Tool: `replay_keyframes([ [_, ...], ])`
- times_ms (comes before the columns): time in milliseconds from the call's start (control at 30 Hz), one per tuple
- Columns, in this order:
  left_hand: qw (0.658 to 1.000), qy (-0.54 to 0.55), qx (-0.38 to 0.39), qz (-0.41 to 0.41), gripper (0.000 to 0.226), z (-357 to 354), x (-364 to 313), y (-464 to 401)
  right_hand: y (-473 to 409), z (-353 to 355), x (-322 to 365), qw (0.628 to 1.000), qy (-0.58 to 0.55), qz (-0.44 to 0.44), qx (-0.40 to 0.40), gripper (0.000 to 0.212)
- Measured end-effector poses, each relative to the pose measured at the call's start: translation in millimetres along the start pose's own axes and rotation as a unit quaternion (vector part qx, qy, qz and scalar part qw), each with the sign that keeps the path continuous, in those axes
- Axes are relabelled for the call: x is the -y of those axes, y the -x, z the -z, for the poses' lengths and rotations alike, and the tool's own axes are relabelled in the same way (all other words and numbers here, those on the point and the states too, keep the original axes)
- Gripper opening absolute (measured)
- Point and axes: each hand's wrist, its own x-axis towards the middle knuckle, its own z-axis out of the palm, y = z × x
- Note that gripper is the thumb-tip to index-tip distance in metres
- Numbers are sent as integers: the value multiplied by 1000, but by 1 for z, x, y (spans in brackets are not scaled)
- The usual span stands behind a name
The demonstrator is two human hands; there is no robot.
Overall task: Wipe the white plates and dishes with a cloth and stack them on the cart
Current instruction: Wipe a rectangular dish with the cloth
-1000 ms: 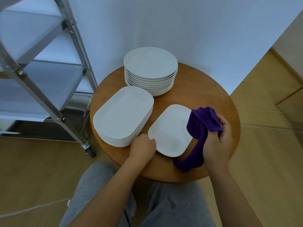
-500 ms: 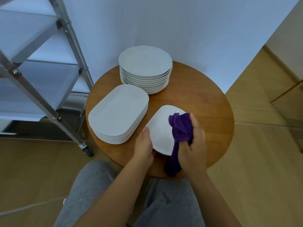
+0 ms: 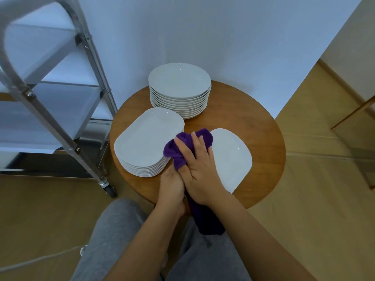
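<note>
**Cloth pressed on single plate, near edge of counter**

Right hand spread flat over purple cloth, fingers straight, grip wide, pressing cloth onto left part of single white plate. Left hand at plate's near-left rim, partly hidden under right hand; grip cannot be told. Cloth's tail hanging off near edge of round wooden counter. Stack of oblong dishes just left of cloth; stack of round plates at far side. Metal cart left of counter, on floor.
</note>
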Motion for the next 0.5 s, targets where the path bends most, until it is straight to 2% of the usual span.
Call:
replay_keyframes([
  [100, 998, -43, -35, -37, 35, 4, 1, 6, -14, 15, -7, 998, 50, 8, -46, 55],
  [167, 996, -55, -61, -24, 33, 7, -1, 14, -22, 30, -13, 994, 80, 11, -67, 59],
  [300, 997, -55, -61, 4, 30, 17, -8, 25, -32, 65, -31, 981, 176, -1, -84, 60],
  [367, 995, -41, -96, -6, 24, 23, -16, 27, -32, 82, -38, 988, 134, -37, -67, 47],
  [433, 991, -31, -127, -20, 21, 27, -24, 27, -32, 94, -42, 993, 20, -103, -54, 26],
  [500, 988, -20, -151, -22, 20, 28, -31, 30, -29, 102, -41, 978, -103, -175, -53, 13],
])
